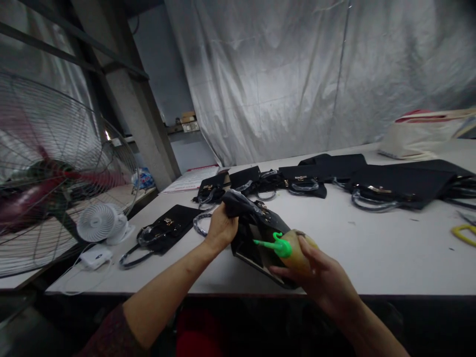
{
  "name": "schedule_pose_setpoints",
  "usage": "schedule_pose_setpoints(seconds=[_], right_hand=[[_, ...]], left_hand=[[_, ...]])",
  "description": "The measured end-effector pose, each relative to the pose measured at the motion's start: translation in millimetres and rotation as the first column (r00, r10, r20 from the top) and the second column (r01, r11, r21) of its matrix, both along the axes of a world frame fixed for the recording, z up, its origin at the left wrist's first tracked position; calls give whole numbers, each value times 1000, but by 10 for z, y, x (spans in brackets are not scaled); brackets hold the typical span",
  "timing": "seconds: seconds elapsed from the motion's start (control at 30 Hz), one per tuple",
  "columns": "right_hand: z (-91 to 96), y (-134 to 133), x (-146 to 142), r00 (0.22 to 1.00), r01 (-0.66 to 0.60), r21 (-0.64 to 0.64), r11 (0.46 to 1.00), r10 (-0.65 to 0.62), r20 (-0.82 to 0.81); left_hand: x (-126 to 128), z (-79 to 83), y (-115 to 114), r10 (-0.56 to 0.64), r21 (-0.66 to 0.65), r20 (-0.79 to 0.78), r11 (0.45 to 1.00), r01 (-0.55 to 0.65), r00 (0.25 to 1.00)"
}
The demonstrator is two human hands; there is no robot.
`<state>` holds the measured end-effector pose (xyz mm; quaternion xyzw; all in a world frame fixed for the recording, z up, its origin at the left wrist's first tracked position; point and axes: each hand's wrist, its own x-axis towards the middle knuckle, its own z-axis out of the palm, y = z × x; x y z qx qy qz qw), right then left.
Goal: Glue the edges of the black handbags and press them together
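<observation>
The left hand (222, 229) grips a black, stiff-sided handbag (275, 226) tilted near the white table's (372, 248) edge, apparently keeping its opening facing the green-nozzled yellow bottle (299, 255) (the right hand's (324, 271) fingers wrap it).

Bags from the near edge of our table (353, 263) to its far edge
At the near edge, our left hand (222, 228) has the held bag (275, 225); our right hand (322, 267) has the bottle (300, 255) before it. Left of these lies 1 flat bag (186, 215); by the left edge, the small fan (96, 223). Behind the far edge hangs the curtain (275, 84); scissors (464, 233) lie far right.
</observation>
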<state>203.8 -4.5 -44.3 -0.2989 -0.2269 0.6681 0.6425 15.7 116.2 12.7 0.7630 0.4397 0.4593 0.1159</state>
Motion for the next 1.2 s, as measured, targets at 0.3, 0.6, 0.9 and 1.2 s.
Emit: schedule_pose_setpoints(seconds=[0.3, 0.6, 0.9, 1.2], right_hand=[[-16, 6, -502, 906, 288, 36, 957, -260, -333], [-41, -51, -419, 900, 275, 130, 953, -208, -382], [63, 412, -325, 867, 444, 144, 884, -384, -317], [289, 549, -199, 945, 278, 278, 920, -209, -253]], left_hand=[[243, -20, -25, 63, 16, 148, 998, -66, 987], [295, 72, -70, 78, 29, 196, 996, -85, 978], [378, -32, -125, -102, -60, 196, 991, 115, 975], [309, -31, -200, -302, -338, 0, 897, 285, 953]])
